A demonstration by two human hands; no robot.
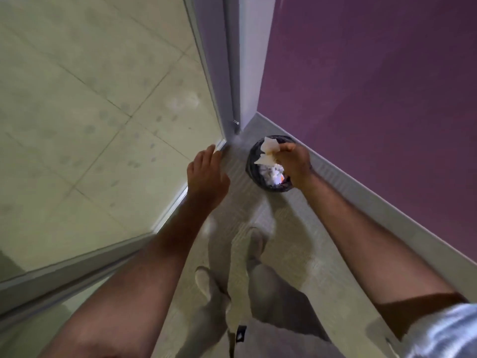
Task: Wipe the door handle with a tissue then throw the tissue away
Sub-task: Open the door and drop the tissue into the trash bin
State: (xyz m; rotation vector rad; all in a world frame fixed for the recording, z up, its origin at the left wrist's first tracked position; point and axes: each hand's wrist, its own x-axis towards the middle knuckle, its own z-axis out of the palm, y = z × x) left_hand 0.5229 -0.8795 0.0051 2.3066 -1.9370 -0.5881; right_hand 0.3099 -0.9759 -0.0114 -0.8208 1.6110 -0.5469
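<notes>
My right hand [294,165] pinches a crumpled white tissue [268,151] directly above a small round waste bin [254,151] lined with a black bag. The bin stands on the floor in the corner and holds several crumpled white papers. To the left of the bin, my left hand [206,174] hovers with fingers spread and nothing in it. No door handle is in view.
A purple wall [374,86] with a grey skirting board runs along the right. A grey door frame post [224,68] rises behind the bin. A glass panel [90,112] with a metal bottom rail fills the left. My legs and pale shoes [255,244] stand on the carpet below.
</notes>
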